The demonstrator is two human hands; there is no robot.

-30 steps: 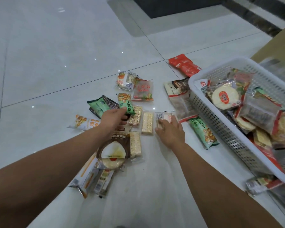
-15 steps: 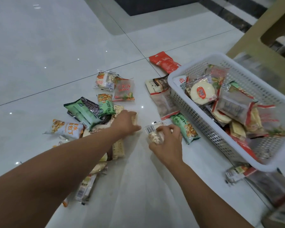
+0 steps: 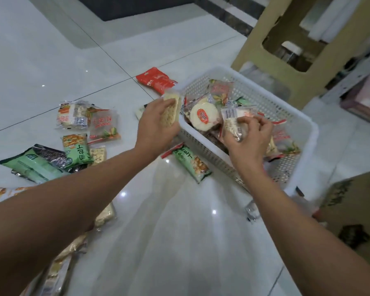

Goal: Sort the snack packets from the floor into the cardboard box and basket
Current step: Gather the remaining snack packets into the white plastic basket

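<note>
Since both packets look bound for the same bin, I carry one per hand: left hand (image 3: 156, 127) curled round a pale cracker packet (image 3: 171, 111) at the white basket's (image 3: 305, 150) near corner, right hand (image 3: 250, 138) pinching a clear barcode packet (image 3: 232, 121) by thumb and fingertips over the basket's contents. Both held high, I judge, to clear the wall before release. Green packet (image 3: 190, 163) lies on the floor against the basket; cardboard box (image 3: 355, 210) sits lower right.
</note>
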